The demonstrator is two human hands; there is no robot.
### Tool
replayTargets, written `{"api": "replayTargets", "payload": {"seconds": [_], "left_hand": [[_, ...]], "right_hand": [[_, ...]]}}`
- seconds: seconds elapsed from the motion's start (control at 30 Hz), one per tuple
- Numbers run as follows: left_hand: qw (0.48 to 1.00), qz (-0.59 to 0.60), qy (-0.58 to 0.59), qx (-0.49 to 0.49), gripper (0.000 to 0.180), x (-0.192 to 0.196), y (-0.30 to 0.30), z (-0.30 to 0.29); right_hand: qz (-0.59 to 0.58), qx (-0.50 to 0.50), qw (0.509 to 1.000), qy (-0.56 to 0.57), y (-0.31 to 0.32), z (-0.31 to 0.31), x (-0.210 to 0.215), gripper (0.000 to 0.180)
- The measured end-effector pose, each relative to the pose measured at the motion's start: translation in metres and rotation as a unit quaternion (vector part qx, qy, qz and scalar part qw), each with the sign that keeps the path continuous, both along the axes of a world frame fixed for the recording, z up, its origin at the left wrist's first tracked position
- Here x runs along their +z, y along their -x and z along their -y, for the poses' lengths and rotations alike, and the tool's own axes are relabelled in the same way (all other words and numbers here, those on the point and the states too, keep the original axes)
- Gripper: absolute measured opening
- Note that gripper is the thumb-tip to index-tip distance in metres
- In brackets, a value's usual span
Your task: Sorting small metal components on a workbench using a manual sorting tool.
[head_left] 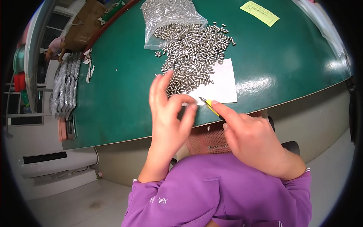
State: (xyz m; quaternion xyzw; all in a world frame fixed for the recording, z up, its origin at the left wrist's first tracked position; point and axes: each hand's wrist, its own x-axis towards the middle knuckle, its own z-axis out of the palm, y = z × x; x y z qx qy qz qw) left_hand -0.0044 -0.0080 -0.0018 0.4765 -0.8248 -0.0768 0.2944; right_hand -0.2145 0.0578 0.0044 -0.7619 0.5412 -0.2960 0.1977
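My right hand [251,138] grips a slim yellow-and-black knife-like tool [210,106], its dark narrow tip pointing up and left over a white paper sheet [225,81]. Close to that tip, my left hand [170,106] brings thumb and forefinger together in a pinch. Whatever sits in the pinch is too small to make out; the other fingers stretch up beside the heap. A big heap of small shiny metal pins [189,56] spreads over the sheet and table. Between my hands, one small metal piece [208,128] shows below the table edge, above a reddish mesh basket [204,142] with several pieces inside.
An opened clear plastic bag [170,13] of the same pins lies at the back of the green table [117,102]. A yellow slip [260,13] lies far right. Filled bags [66,87] stand at the left, with another person [56,47] beyond.
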Motion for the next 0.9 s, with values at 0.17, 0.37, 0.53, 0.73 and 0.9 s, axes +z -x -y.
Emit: {"api": "replayTargets", "payload": {"seconds": [0.17, 0.37, 0.53, 0.73, 0.9], "left_hand": [[0.998, 0.013, 0.024, 0.059, 0.01, -0.009, 0.005, 0.014], [0.999, 0.008, -0.011, 0.033, 0.01, -0.002, 0.007, 0.007], [0.999, -0.003, -0.017, 0.029, 0.01, -0.004, 0.008, 0.002], [0.999, -0.011, -0.023, 0.024, 0.01, -0.006, 0.008, 0.003], [0.999, -0.019, -0.027, 0.024, 0.01, -0.007, 0.008, 0.003]], "right_hand": [[-0.008, -0.016, 1.0, 0.018, 0.0, -0.001, -0.009, 0.054], [-0.011, -0.016, 1.0, 0.016, -0.003, -0.002, -0.009, 0.057], [-0.022, -0.009, 1.0, 0.012, -0.004, -0.003, -0.009, 0.058], [-0.035, 0.014, 0.999, 0.024, -0.003, -0.002, -0.008, 0.059], [-0.027, 0.028, 0.999, 0.013, -0.003, -0.002, -0.009, 0.061]]}}
